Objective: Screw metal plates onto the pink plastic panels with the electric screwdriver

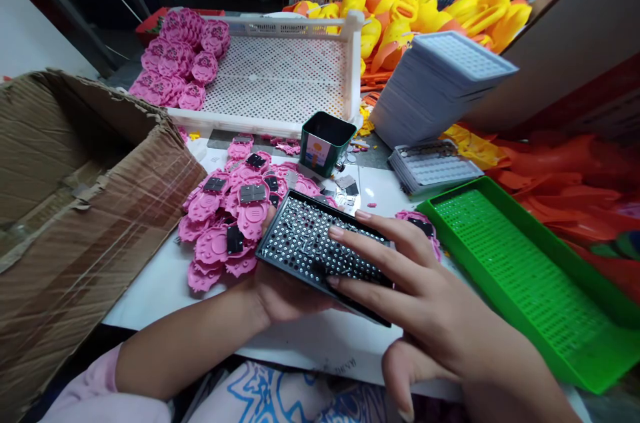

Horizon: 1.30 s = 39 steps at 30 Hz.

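Observation:
My left hand grips a black screw tray from below, its thumb hidden behind the far left corner. The tray is tilted, and small silver screws sit in its rows of holes, with some lying loose on top. Over its right half my right hand is spread flat, fingertips on the screws and thumb held apart. Beyond the tray lies a heap of pink plastic parts, several with black or grey covers. Another pink part is partly hidden behind my right hand.
A cardboard box stands at left, a green basket at right. Behind are a dark green cup, a white crate with pink pieces, a stack of white trays and yellow duck-like parts.

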### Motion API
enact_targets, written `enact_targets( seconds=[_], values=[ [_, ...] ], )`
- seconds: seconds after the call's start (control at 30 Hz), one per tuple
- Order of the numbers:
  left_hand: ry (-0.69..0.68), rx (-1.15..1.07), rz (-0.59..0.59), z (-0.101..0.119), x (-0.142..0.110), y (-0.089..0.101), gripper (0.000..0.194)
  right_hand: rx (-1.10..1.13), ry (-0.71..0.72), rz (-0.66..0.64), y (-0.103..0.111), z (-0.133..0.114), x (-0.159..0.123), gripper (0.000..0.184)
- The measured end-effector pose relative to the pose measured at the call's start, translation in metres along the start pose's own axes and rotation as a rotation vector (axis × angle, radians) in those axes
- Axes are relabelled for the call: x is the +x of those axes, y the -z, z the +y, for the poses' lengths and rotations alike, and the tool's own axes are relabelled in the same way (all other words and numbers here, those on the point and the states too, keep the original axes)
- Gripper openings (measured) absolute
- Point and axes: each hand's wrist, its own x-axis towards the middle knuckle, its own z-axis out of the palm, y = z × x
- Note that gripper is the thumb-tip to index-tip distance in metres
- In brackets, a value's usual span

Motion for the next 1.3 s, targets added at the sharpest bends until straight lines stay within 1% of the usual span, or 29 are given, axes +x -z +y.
enact_targets(
  seconds=[0.13, 0.3, 0.47, 0.53, 0.67, 0.77, 0.87, 1.07, 1.3],
  values=[
    [-0.033, -0.008, -0.004, -0.0011, -0.0017, 0.0007, 0.053, -0.048, -0.033, 0.025, -0.0013, 0.0002, -0.001, 0.067],
    [-0.039, 0.019, 0.004, -0.0013, -0.0018, 0.0011, 0.052, -0.056, -0.04, -0.027, -0.0022, -0.0012, -0.0005, 0.067],
    [-0.04, -0.001, -0.08, -0.0011, 0.0009, -0.0019, 0.052, -0.055, -0.008, -0.053, -0.0016, -0.0026, -0.0009, 0.065],
    [-0.04, -0.011, -0.09, -0.0009, 0.0013, -0.0032, 0.053, -0.051, -0.012, -0.036, -0.0025, -0.0027, -0.0015, 0.064],
    [-0.036, 0.008, -0.035, -0.0006, 0.0007, -0.0036, 0.052, -0.021, -0.043, 0.04, -0.0058, -0.0029, -0.003, 0.067],
    [-0.048, 0.011, 0.001, -0.0011, -0.0002, -0.0024, 0.051, -0.033, -0.09, 0.055, -0.0082, -0.0033, -0.0037, 0.069],
    [-0.046, 0.004, 0.013, -0.0024, -0.0003, -0.0018, 0.051, -0.056, -0.108, 0.035, -0.0093, -0.0032, -0.0041, 0.07],
    [-0.05, 0.044, -0.021, -0.005, -0.0007, -0.0007, 0.047, -0.071, -0.104, -0.004, -0.0071, -0.0022, -0.0037, 0.072],
    [-0.03, 0.051, -0.017, -0.005, -0.0006, 0.0025, 0.047, -0.061, -0.068, -0.051, -0.0034, -0.0014, -0.0001, 0.072]
  ],
)
